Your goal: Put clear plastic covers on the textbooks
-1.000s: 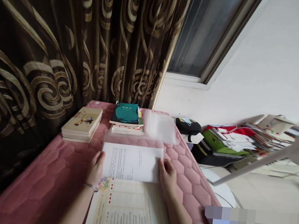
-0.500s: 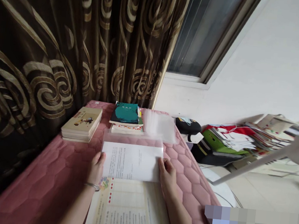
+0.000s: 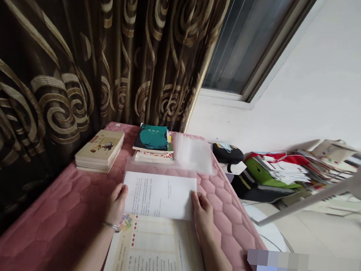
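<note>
An open book (image 3: 156,252) lies on the pink quilted table cover (image 3: 64,218) in front of me. Its far part sits inside a clear plastic sleeve (image 3: 158,193), where a white printed page shows. My left hand (image 3: 115,204) grips the sleeve's left edge, fingers curled on it, a bracelet at the wrist. My right hand (image 3: 203,214) holds the right edge the same way.
A stack of beige books (image 3: 100,150) lies at the back left, a teal-covered book (image 3: 153,139) on a small stack behind the sleeve, and loose clear sleeves (image 3: 193,153) beside it. A dark patterned curtain (image 3: 79,57) hangs behind. Cluttered papers and folders (image 3: 279,170) lie to the right.
</note>
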